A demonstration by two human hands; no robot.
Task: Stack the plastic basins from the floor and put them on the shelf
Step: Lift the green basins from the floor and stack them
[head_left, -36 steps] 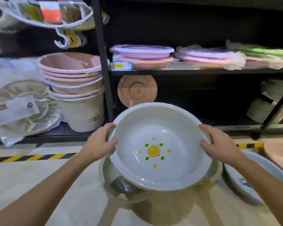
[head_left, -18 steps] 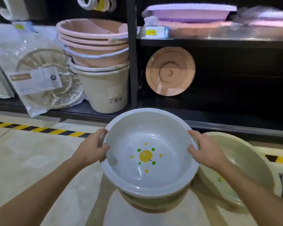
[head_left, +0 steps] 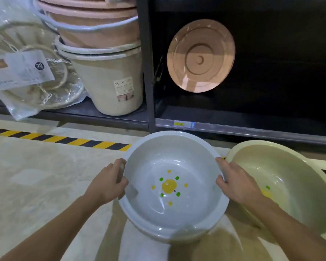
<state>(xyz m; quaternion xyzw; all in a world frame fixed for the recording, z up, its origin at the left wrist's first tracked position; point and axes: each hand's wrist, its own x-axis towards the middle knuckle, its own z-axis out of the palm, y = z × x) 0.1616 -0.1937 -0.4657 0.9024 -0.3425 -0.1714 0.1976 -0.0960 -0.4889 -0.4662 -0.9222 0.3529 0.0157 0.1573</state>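
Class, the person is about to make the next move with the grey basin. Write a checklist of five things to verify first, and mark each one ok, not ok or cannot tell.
1. Left hand grips the grey basin at its rim: ok.
2. Right hand grips the opposite rim: ok.
3. Grey basin holds nothing inside: ok.
4. All basins are stacked: not ok. The cream basin sits apart at the right.
5. The lower shelf has room beside the leaning pink lid: cannot tell, because the bay is dark.
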